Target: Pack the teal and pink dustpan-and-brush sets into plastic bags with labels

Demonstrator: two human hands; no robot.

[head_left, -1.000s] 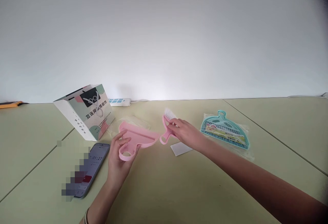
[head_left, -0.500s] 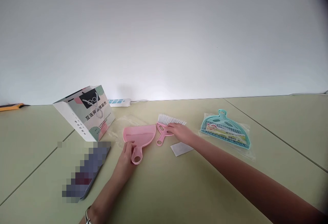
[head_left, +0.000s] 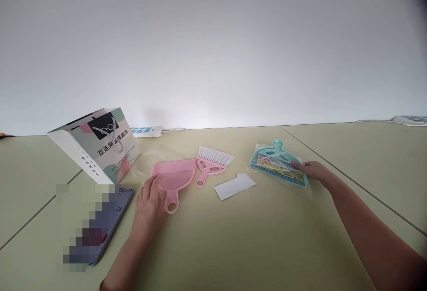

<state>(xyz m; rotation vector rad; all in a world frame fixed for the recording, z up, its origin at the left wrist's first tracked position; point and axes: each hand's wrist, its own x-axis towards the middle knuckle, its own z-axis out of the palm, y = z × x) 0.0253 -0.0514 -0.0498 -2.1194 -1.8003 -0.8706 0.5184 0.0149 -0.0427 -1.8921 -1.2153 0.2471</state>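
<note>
Both hands [head_left: 148, 197] [head_left: 316, 170] wide apart, right gripping teal dustpan [head_left: 267, 151].

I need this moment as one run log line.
left hand: at left edge of pink dustpan; right hand: at right edge of wrapped teal dustpan; pink brush: between dustpans; white card: on table

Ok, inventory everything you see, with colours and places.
Wall: 1, white, back
Table: 1, pale green, front
Bag: 1, multicoloured, left
Power strip: 1, white and blue, by wall
Cables: count unclear, white, along wall
Cut-off item: 1, orange, left edge
Phone: 1, dark, front left
Dustpan: 1, pink, centre left
Wrapper: 1, clear, behind dustpan
Brush: 1, pink and white, centre
Card: 1, white, in front of brush
Wrapped set: 1, teal, right
Label: 1, multicoloured, inside wrapped set
Left hand: 1, at dustpan
Right hand: 1, on wrapped set
</note>
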